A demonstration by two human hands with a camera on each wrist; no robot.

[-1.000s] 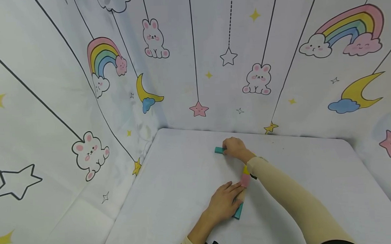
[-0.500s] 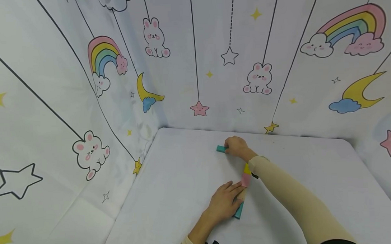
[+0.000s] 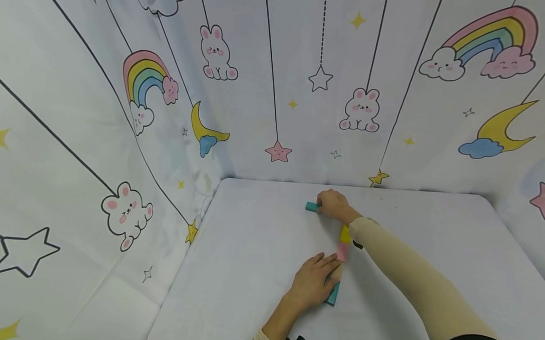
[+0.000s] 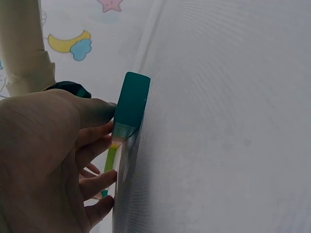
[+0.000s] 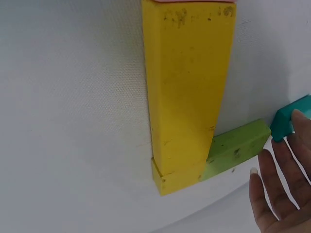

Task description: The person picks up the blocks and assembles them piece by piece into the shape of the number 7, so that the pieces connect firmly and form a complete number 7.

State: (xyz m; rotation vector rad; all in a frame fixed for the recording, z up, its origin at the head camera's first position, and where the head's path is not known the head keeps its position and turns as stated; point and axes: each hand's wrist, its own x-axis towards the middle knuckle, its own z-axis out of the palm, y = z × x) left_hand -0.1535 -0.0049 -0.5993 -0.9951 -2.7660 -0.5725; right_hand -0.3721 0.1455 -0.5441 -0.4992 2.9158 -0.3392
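A line of blocks runs away from me on the white table: teal [image 3: 333, 294], bare wood [image 3: 336, 273], pink [image 3: 342, 251] and yellow [image 3: 345, 234]. My left hand [image 3: 310, 281] lies across its near part, fingers fairly straight, the thumb against the teal block [image 4: 132, 99]. In the right wrist view the long yellow block [image 5: 189, 87] meets a yellow end piece [image 5: 180, 177], with a green block [image 5: 238, 145] turning off sideways. My right hand [image 3: 334, 205] pinches another teal block [image 3: 312, 206], whose corner is at or very near the green block's end.
The white table [image 3: 239, 241] stretches around the blocks, its back edge just behind my right hand. A patterned cloth wall [image 3: 251, 90] rises behind and at the left. My right sleeve [image 3: 402, 265] crosses over the right part of the table.
My right hand has slid the pinched teal block slightly to the right. My left hand stays where it was on the line of blocks.
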